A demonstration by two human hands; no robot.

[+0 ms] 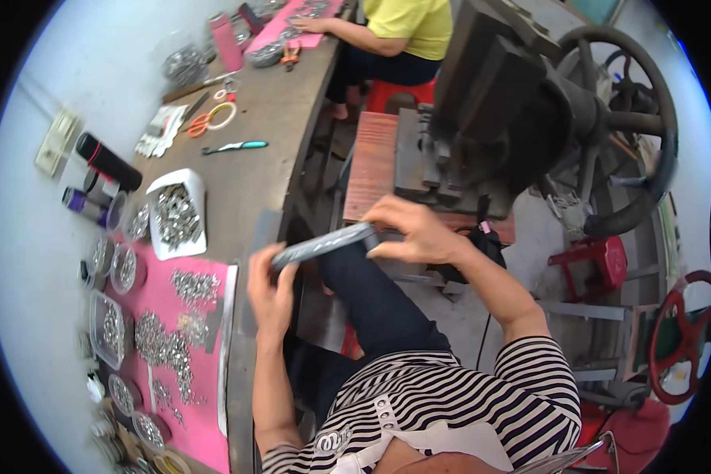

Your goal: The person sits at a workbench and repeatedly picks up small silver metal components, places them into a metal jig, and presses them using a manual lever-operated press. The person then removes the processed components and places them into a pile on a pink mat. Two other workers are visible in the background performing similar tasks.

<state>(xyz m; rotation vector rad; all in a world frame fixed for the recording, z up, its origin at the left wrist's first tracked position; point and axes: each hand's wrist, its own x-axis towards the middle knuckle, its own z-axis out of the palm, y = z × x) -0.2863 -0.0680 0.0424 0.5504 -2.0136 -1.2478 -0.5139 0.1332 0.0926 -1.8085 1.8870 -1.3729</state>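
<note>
A long, narrow grey bar point(324, 245) with small light marks along its side is held over my lap, beside the table edge. My left hand point(271, 291) grips its left end between thumb and fingers. At the other end, my right hand point(409, 229) pinches it, with the fingers above and the thumb below. The bar tilts, its right end lying farther away than its left. Motion blurs it slightly, so I cannot tell whether the marks are holes or small parts.
Small metal parts point(162, 344) lie heaped on a pink mat point(201, 426) at left, near a white tray point(201, 229) and several clear tubs. Farther back are orange scissors point(200, 125) and a pen-like tool point(235, 147). A heavy press point(505, 103) stands ahead right; a co-worker point(407, 28) sits beyond.
</note>
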